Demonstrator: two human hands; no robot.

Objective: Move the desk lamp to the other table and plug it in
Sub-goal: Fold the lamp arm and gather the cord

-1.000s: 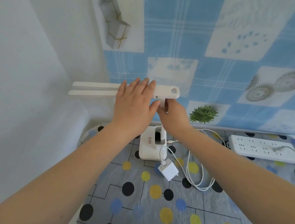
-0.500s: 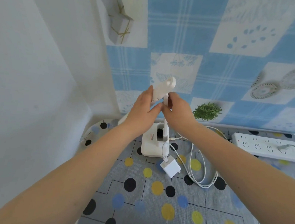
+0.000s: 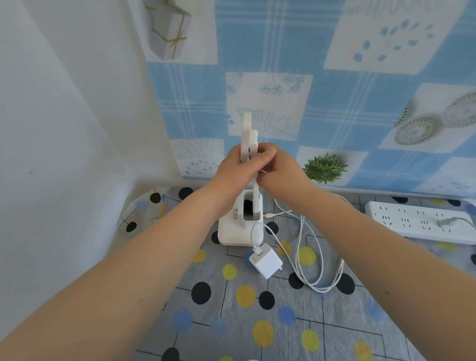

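Desk lamp (image 3: 240,223) stands near the back of the table (image 3: 332,344), close to the wall. Its white base sits on the spotty cloth, at about 12 o'clock from the person. The lamp's thin head points almost straight up, beside its post.

Both hands meet at the top of the post. The left hand (image 3: 239,170) is curled around the lamp head and grips it. The right hand (image 3: 279,169) is curled too, and its fingers pinch the lamp at the joint from the 3 o'clock side. Both arms reach straight out from the body, with the wrists close together.

It looks like the person is folding the lamp so it is easy to carry. To do this well, one hand should hold the post steady while the other turns the head slowly. The base should stay flat so the lamp does not tip.

A white cord (image 3: 318,260) runs from the base and lies in loops at 3 o'clock of the base. Its plug block (image 3: 266,260) lies loose on the cloth, just in front of the base. It should be gathered up before lifting, or it may drag. A power strip (image 3: 421,224) lies well apart at 2 o'clock.
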